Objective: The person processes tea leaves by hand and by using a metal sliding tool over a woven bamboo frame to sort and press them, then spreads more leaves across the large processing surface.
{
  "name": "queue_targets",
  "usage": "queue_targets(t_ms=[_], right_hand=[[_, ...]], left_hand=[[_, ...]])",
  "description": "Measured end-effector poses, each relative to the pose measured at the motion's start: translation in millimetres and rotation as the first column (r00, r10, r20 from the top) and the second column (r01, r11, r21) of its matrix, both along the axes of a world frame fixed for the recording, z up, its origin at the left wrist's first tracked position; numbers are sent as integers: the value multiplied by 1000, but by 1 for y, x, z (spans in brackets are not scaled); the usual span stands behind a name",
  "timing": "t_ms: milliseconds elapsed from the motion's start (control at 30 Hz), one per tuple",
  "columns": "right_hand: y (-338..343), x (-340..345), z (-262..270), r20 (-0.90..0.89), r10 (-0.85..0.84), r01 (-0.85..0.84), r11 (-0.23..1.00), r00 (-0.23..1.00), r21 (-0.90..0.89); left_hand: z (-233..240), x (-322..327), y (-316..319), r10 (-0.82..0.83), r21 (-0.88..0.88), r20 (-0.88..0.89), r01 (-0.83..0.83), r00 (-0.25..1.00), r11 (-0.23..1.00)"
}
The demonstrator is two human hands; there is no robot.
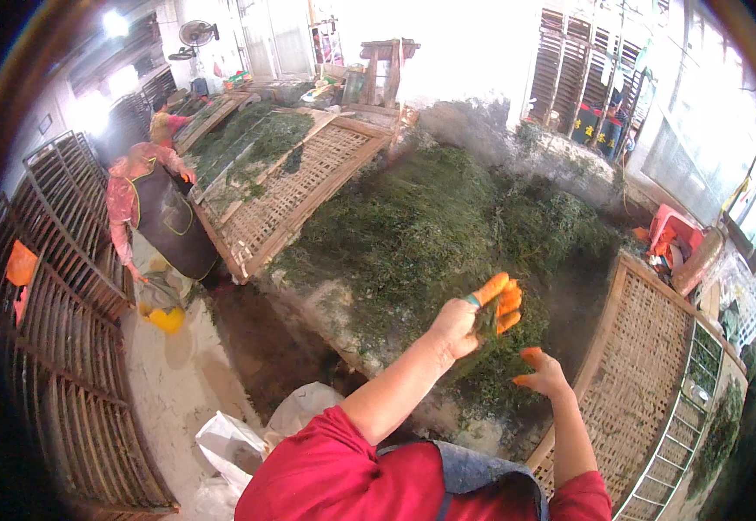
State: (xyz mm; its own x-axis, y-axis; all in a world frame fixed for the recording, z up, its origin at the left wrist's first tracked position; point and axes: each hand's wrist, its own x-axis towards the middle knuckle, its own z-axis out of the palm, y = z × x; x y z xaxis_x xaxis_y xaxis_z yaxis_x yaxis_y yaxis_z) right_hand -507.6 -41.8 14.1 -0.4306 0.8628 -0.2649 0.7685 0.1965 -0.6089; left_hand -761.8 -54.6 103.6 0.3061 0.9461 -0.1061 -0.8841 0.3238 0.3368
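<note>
Before me spreads a heap of dark green leafy stems (410, 228), lying on a low whitish-grey surface. My left hand (475, 319) is over the near part of the heap, with orange covers on its fingers and a teal band by one of them. Dark green shows between its fingers and palm; whether it grips leaves I cannot tell. To its right, my right hand (545, 376) hovers near the edge of the leaves, thumb and fingers apart, orange on the fingertips and nothing held. Some leaves (488, 384) lie below both hands.
A framed woven bamboo screen (638, 338) borders my right, with a metal ladder-like rack (667, 433) along it. Another screen (299, 189) stands beyond the heap. At left, an aproned person (169, 215) holds a grey-and-yellow bundle (164, 306). White sacks (231, 449) lie near my left side.
</note>
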Motion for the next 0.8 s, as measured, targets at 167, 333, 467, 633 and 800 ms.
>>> queue_targets(t_ms=[167,333,467,633,800], right_hand=[[-40,-92,48,-682,-11,-175,963,731,-203],[-44,-63,-25,-289,-83,-89,839,954,-537],[-45,-71,-20,-17,52,-53,847,999,-528],[-42,-76,-21,-99,-64,76,990,993,117],[-57,-26,-48,34,-465,466,884,885,-41]], left_hand=[[-61,-2,-1,-6,-153,-81,-6,997,988],[-47,-38,2,12,-106,-193,-33,981,994],[-105,-57,4,-86,-152,-528,5,845,988],[-177,-11,-31,-438,-238,-644,379,628,894],[-194,10,-47,-497,-456,-498,273,711,847]])
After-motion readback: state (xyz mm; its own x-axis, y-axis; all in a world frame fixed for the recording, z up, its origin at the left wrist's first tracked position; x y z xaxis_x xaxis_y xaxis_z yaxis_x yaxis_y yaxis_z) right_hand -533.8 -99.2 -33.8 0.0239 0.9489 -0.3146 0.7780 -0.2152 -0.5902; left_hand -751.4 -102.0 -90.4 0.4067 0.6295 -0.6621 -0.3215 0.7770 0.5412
